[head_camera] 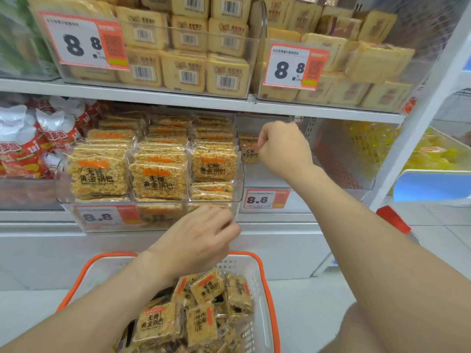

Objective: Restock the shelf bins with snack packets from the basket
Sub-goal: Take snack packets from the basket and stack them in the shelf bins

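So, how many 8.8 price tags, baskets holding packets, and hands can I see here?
Orange-and-white paper price tags reading 8.8: 4
White plastic basket with orange rim, holding packets: 1
Bare hands: 2, left hand, right hand pinching a clear-wrapped golden snack packet
Total: 7

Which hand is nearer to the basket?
Left. The left hand hangs just above the basket, at its far rim; the right hand is higher up, inside a shelf bin, pinching a packet.
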`<move>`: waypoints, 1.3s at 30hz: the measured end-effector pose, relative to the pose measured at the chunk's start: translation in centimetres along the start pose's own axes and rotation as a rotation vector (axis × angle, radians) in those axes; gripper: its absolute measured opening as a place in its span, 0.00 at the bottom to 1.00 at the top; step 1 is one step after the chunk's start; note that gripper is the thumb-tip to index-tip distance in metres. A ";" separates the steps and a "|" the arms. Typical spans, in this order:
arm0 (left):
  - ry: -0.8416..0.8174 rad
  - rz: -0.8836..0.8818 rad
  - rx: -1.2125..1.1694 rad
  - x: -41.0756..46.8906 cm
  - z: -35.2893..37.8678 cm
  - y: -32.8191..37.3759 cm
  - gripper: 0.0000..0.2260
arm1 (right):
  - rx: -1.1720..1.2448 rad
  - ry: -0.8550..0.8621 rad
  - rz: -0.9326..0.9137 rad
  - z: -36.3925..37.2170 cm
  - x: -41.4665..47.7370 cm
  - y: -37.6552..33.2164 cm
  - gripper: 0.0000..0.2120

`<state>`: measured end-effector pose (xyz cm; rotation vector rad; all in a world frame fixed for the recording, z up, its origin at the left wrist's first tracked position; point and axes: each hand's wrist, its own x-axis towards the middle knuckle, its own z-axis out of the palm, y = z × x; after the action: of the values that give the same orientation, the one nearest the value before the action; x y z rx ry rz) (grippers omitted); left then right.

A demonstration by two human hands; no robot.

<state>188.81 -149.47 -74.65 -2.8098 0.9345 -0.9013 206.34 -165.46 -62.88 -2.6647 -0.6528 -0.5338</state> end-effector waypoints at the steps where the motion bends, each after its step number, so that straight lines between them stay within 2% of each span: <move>1: -0.060 0.005 -0.014 -0.6 0.0 0.0 0.02 | -0.015 0.058 -0.022 -1.0 -0.6 -1.0 0.13; 3: -0.194 -0.028 -0.066 -1.8 0.1 0.0 0.03 | -0.030 0.102 -0.098 -2.6 -2.2 -3.1 0.12; 5: -0.353 -0.083 -0.081 -2.5 0.3 0.2 0.05 | -0.038 0.034 -0.217 -3.9 -4.1 -5.1 0.11; 9: -0.734 -0.195 -0.096 -3.4 1.4 0.8 0.07 | -0.140 -0.373 -0.447 -3.5 -8.3 -7.5 0.09; 12: -1.026 -0.297 -0.174 -4.6 2.7 1.6 0.09 | -0.241 -0.676 -0.493 -0.8 -11.3 -7.9 0.09; 14: -1.221 -0.338 -0.203 -6.1 4.1 2.0 0.12 | -0.274 -0.782 -0.482 1.2 -12.8 -7.6 0.08; 16: -1.303 -0.363 -0.190 -7.4 5.1 2.1 0.16 | -0.309 -0.849 -0.459 2.6 -13.7 -7.4 0.08; 20: -1.325 -0.410 -0.247 -9.5 6.9 2.6 0.25 | -0.378 -1.010 -0.453 4.7 -14.7 -7.3 0.08; 21: -1.326 -0.414 -0.251 -10.1 7.3 2.9 0.26 | -0.383 -1.026 -0.458 5.1 -14.8 -7.4 0.11; 23: -1.345 -0.435 -0.254 -11.4 8.1 3.3 0.29 | -0.375 -1.040 -0.467 5.7 -14.7 -7.7 0.17; 28: -1.452 -0.454 -0.179 -13.2 9.3 3.7 0.41 | -0.340 -1.011 -0.524 6.6 -13.8 -8.6 0.17; 30: -1.441 -0.412 -0.105 -13.6 9.9 3.9 0.42 | -0.336 -1.009 -0.533 6.7 -13.3 -8.8 0.16; 32: -1.437 -0.379 -0.050 -13.4 10.1 4.3 0.39 | -0.331 -1.012 -0.527 6.8 -13.0 -9.0 0.16; 34: -1.395 -0.364 -0.048 -13.1 9.9 4.4 0.35 | -0.328 -1.014 -0.529 6.6 -12.7 -8.9 0.16; 36: -1.319 -0.404 -0.128 -12.6 9.5 4.0 0.38 | -0.327 -1.020 -0.523 6.4 -12.4 -8.8 0.16; 39: -1.176 -0.560 -0.353 -11.2 9.0 3.0 0.42 | -0.322 -1.013 -0.505 5.8 -11.7 -8.5 0.17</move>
<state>184.85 -146.89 -88.54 -3.0632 0.1145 0.9998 194.03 -160.27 -70.96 -2.9421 -1.6366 0.7544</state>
